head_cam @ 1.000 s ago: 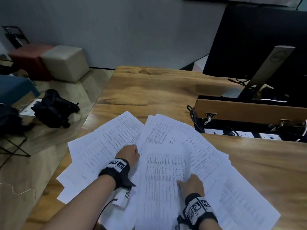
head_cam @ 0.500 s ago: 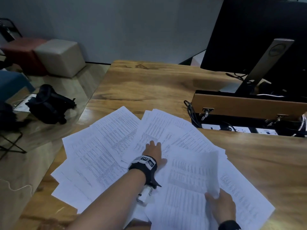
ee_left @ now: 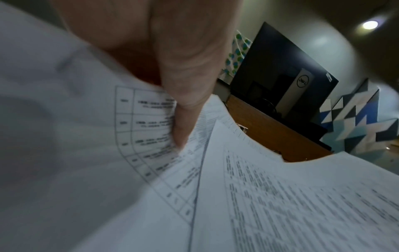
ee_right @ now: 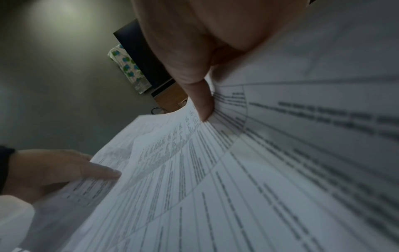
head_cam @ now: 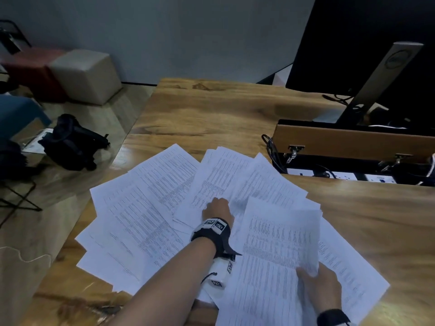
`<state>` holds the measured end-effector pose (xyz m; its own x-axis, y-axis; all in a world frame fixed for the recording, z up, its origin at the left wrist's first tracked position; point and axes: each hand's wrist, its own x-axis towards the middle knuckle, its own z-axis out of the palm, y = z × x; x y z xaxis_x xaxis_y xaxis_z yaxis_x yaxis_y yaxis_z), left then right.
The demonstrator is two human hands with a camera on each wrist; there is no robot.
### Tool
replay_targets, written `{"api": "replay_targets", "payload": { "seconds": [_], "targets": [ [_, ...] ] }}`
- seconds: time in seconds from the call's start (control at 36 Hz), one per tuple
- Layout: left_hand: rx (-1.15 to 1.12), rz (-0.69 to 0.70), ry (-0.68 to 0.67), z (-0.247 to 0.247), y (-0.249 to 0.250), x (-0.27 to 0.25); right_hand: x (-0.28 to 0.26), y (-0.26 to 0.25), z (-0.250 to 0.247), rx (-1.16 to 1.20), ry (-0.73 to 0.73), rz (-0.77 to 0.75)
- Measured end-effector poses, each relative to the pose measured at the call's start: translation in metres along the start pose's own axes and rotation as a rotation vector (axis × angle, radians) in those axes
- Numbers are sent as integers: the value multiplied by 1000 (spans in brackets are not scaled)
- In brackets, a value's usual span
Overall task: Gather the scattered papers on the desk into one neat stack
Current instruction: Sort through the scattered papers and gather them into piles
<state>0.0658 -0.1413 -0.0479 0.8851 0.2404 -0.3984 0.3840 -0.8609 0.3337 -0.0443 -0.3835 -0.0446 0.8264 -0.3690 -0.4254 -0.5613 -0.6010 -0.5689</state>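
Several printed white papers (head_cam: 146, 215) lie fanned out and overlapping on the wooden desk (head_cam: 211, 114). My left hand (head_cam: 215, 208) is on the middle of the spread. Its thumb (ee_left: 183, 102) presses on a printed sheet (ee_left: 151, 109) and its fingers are tucked under the neighbouring sheet's edge. My right hand (head_cam: 317, 288) is near the front edge and pinches a sheet (head_cam: 280, 243) by its right side, thumb (ee_right: 200, 95) on top. That sheet is lifted and curved above the papers beneath. The left hand (ee_right: 54, 172) also shows in the right wrist view, partly covered by paper.
A dark monitor (head_cam: 364, 43) on a grey stand is at the back right. In front of it an open wooden cable flap (head_cam: 353, 142) shows power sockets (head_cam: 301, 171) and cables. The desk's left edge drops to the floor, where a black bag (head_cam: 70, 142) and a beige cube stool (head_cam: 87, 76) sit.
My right hand drew back toward the near edge and raised a sheet off the pile. My left hand moved right and forward from the left sheets onto the middle ones.
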Motion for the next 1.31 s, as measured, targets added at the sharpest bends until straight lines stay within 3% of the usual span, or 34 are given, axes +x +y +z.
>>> {"api": "replay_targets", "payload": {
  "seconds": [0.14,0.47,0.56,0.69,0.86,1.31],
  "targets": [
    [59,-13,64,3,-7,5,4,1,0,16,2,-11],
    [-10,-170,-102,-9,-18,16,9,-7,0,83,13,-36],
    [42,-153,-58,-12,-23,18,10,-9,0,98,15,-45],
    [112,-140,127,-25,-43,23,12,-11,0,117,11,-54],
    [94,-203,63,-32,-52,27,14,-17,0,126,12,-63],
    [309,-143,137,-24,-40,15,14,-24,4,115,22,-93]
  ]
}}
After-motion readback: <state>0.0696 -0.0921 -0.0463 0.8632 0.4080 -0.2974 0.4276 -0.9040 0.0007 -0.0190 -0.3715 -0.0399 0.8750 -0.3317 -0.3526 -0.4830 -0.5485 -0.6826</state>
